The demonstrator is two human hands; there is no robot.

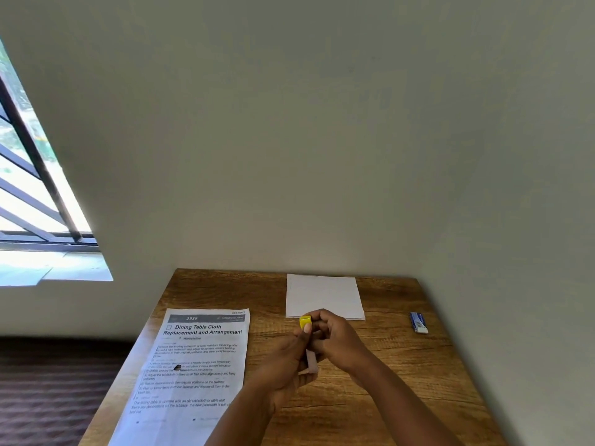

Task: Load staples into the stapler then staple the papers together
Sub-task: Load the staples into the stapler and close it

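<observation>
While both hands meet above the wooden table [402, 381], the following is noted:
Printed sheet [196, 365]: laid flat at left
Left hand [286, 358]: curled round the stapler's pale body; thumb raised
Stapler [305, 322]: yellow end shown; held mid-table
Right hand [335, 339]: fingers closed over stapler
Blank papers [323, 296]: just behind hands
Staple box [418, 322]: well apart, far right

Both hands met mid-worktop [402, 381], blocking the centre lane. A printed sheet [196, 365] covered the left side, blank papers [322, 294] sat just behind the hands against the wall, and a small blue box [418, 322] lay well right. Bare wood stayed passable between box and hands.
</observation>
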